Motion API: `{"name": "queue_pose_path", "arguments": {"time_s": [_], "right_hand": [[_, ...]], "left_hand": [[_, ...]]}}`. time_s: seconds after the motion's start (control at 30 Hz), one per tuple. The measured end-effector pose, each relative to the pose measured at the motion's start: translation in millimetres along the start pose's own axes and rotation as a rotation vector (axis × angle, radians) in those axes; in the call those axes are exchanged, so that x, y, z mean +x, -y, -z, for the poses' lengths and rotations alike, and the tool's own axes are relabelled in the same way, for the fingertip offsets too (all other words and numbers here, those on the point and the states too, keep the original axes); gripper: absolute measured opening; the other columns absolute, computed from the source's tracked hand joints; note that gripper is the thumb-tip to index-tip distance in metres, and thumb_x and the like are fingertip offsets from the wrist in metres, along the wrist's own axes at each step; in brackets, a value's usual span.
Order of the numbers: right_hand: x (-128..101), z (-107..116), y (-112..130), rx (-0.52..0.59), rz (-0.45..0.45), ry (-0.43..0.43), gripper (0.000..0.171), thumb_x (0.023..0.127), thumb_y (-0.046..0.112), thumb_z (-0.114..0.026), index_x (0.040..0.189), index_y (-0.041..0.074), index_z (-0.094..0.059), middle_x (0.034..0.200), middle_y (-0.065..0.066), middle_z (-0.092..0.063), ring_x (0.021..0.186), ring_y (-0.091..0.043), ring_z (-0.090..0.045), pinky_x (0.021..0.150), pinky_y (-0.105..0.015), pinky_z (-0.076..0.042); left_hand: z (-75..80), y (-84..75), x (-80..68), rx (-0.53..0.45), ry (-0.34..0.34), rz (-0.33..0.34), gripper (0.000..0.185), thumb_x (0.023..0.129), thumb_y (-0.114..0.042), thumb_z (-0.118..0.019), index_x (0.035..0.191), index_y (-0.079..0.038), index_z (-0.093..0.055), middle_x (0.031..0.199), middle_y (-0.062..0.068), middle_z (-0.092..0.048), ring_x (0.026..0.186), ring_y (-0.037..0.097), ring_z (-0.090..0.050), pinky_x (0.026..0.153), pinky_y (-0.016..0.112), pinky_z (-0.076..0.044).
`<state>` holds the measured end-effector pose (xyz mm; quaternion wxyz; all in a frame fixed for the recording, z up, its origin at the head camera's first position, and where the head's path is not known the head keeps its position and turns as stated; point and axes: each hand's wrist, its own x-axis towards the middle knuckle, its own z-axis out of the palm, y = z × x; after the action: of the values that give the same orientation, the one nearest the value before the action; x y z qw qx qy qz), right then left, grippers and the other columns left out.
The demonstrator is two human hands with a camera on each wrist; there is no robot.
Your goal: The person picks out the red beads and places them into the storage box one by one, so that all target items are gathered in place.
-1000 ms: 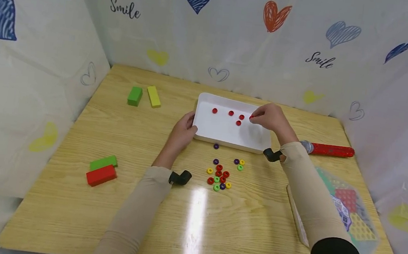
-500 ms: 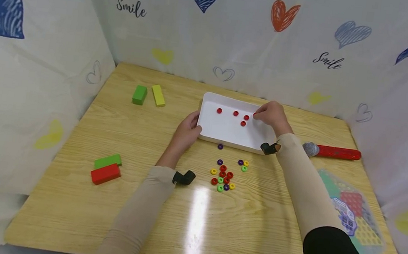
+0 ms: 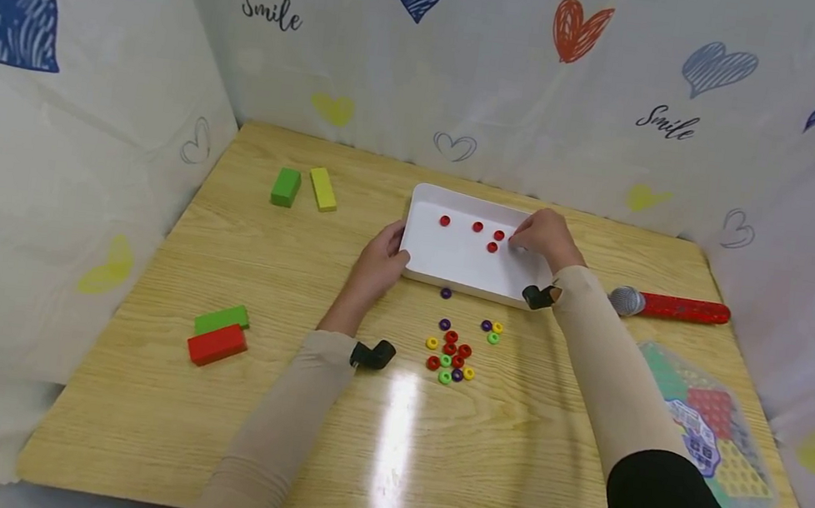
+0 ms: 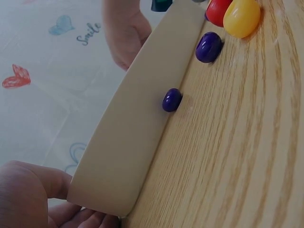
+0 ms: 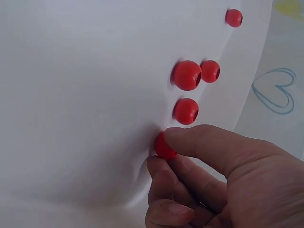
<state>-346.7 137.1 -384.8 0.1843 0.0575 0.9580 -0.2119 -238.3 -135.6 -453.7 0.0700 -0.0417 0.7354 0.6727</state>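
The right hand (image 3: 541,234) is reaching into the white tray (image 3: 451,267), its grip pinching a red bead (image 5: 164,146) between thumb and fingertips right at the tray's floor; since half a second ago the hand has sunk lower into the tray, and the bead is now touching or nearly touching the white surface. Four more red beads (image 3: 493,247) are lying loose in the tray, just left of that hand, unmoved from the earlier frames. The left hand (image 3: 378,267) is still gripping the tray's near left corner, thumb on top of the rim and fingers curled beneath it. On the counter (image 3: 262,271) just in front of the tray, a purple bead (image 4: 171,99) is resting close against the tray's outer wall, and farther toward the person a cluster of mixed beads (image 3: 450,358) is lying where it was. To the right of the tray a red-handled microphone (image 3: 669,306) is lying on the counter.
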Motion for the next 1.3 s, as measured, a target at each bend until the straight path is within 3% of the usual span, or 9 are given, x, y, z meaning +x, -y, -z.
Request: {"name": "queue_pose_path", "arguments": {"time_s": [0.4, 0.73, 0.83, 0.97, 1.1, 1.3], "right_hand": [[-6, 0, -11, -0.012, -0.021, 0.003, 0.03, 0.092, 0.022, -0.072, 0.113, 0.0, -0.073, 0.112, -0.017, -0.066, 0.098, -0.03, -0.055, 0.084, -0.038, -0.049], [-23, 17, -7, -0.014, 0.039, 0.001, 0.035, 0.094, 0.024, -0.071, 0.121, 0.001, -0.072, 0.126, -0.02, -0.064, 0.11, -0.034, -0.053, 0.1, -0.05, -0.051], [-41, 22, -3, -0.01, 0.11, -0.031, 0.034, 0.095, 0.023, -0.07, 0.121, 0.002, -0.072, 0.126, -0.02, -0.065, 0.108, -0.035, -0.057, 0.096, -0.05, -0.054], [-78, 15, -4, -0.02, 0.282, -0.06, 0.028, 0.092, 0.02, -0.072, 0.112, 0.002, -0.075, 0.111, -0.019, -0.071, 0.092, -0.03, -0.062, 0.078, -0.041, -0.055], [-120, -8, -12, -0.014, 0.452, -0.027, 0.02, 0.089, 0.016, -0.075, 0.104, 0.002, -0.077, 0.093, -0.012, -0.073, 0.079, -0.021, -0.061, 0.068, -0.032, -0.05], [-160, -54, -27, 0.034, 0.625, 0.018, 0.018, 0.086, 0.01, -0.079, 0.102, 0.002, -0.078, 0.094, -0.008, -0.076, 0.077, -0.013, -0.062, 0.067, -0.028, -0.054]], "left_hand": [[-9.9, 0.8, -1.6, -0.001, 0.018, 0.009, 0.06, 0.1, -0.012, -0.046, 0.159, -0.014, -0.033, 0.164, 0.008, -0.036, 0.15, 0.017, -0.036, 0.122, 0.029, -0.035], [-10.6, 3.2, -1.7, 0.01, 0.02, 0.012, 0.06, 0.1, -0.011, -0.046, 0.159, -0.015, -0.033, 0.165, 0.007, -0.034, 0.151, 0.017, -0.035, 0.121, 0.03, -0.035], [-8.5, 2.8, -1.6, 0.018, 0.018, 0.016, 0.061, 0.101, -0.012, -0.046, 0.159, -0.016, -0.032, 0.165, 0.006, -0.033, 0.151, 0.016, -0.034, 0.122, 0.03, -0.035], [-6.2, 2.2, 0.4, 0.031, 0.009, 0.018, 0.06, 0.101, -0.013, -0.047, 0.159, -0.016, -0.032, 0.165, 0.005, -0.033, 0.151, 0.016, -0.034, 0.121, 0.03, -0.036], [-4.9, 1.4, 2.4, 0.049, 0.005, 0.021, 0.06, 0.101, -0.013, -0.047, 0.159, -0.016, -0.032, 0.166, 0.005, -0.033, 0.151, 0.016, -0.034, 0.122, 0.03, -0.035], [-2.6, -0.4, 4.9, 0.061, -0.005, 0.021, 0.06, 0.101, -0.014, -0.046, 0.159, -0.017, -0.032, 0.166, 0.005, -0.033, 0.151, 0.015, -0.034, 0.121, 0.03, -0.035]]}}
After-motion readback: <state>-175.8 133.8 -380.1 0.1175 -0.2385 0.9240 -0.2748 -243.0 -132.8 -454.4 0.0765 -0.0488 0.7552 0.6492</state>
